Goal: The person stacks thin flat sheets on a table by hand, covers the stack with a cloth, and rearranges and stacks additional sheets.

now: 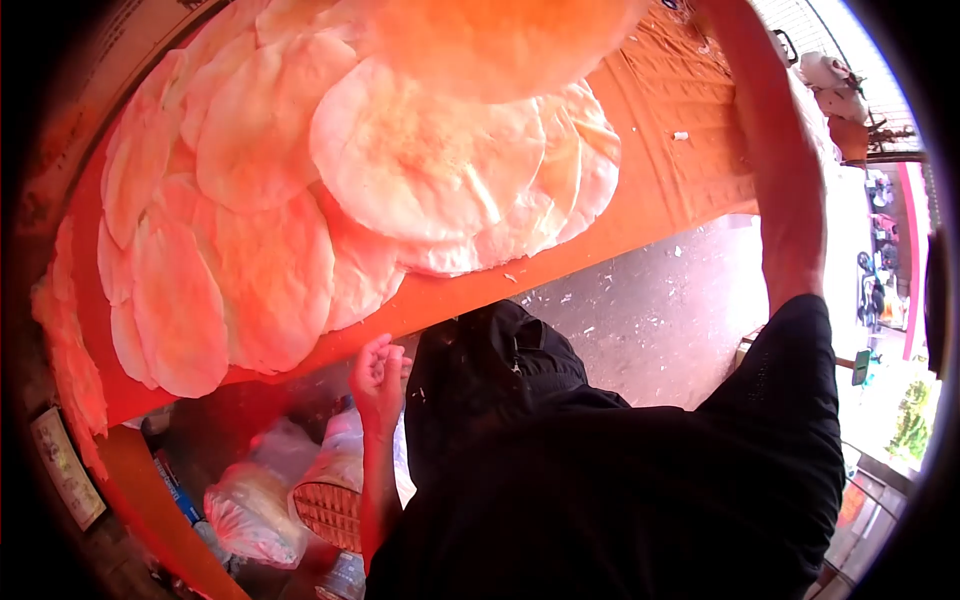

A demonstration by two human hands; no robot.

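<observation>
Large, thin, pale round sheets that look like flatbreads lie overlapping in heaps on an orange-covered table. Another round sheet, blurred and cut off by the top edge, appears above the heap; what supports it is out of sight. My left hand hangs beside the table's near edge, fingers curled in, with nothing visible in them. My right arm stretches forward over the table on the right, and its hand lies beyond the top of the view.
Under the table sit plastic bags and a woven basket. Small white scraps are scattered over the floor. On the right are white sacks and, outside, parked motorbikes.
</observation>
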